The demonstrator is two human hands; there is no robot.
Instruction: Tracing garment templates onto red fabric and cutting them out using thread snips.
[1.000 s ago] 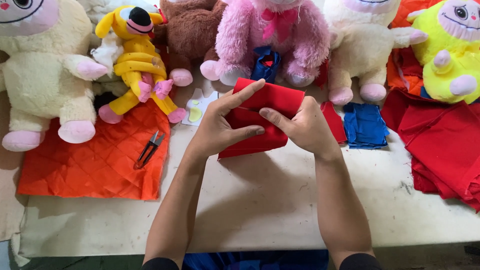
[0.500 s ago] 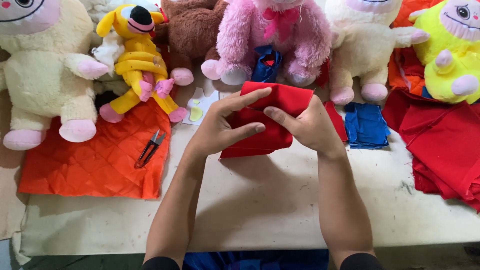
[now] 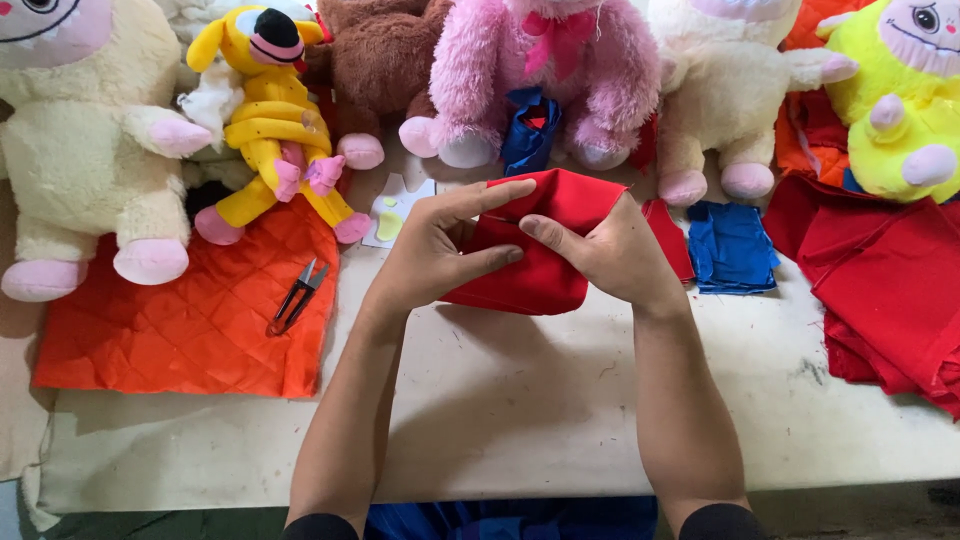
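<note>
- Between both hands, above the counter, sits a folded red cloth.
- Left hand has its grip pinching the cloth's left edge, fingers stretched over it.
- Right hand has its grip pinching the cloth's right side.
- Left of the grip, small snips lie on an orange quilted cloth; right of it lies a blue cloth.

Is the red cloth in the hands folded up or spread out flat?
Folded. The red cloth is a small bunched piece with a rounded doubled edge, pinched between the left hand and right hand above the table.
</note>
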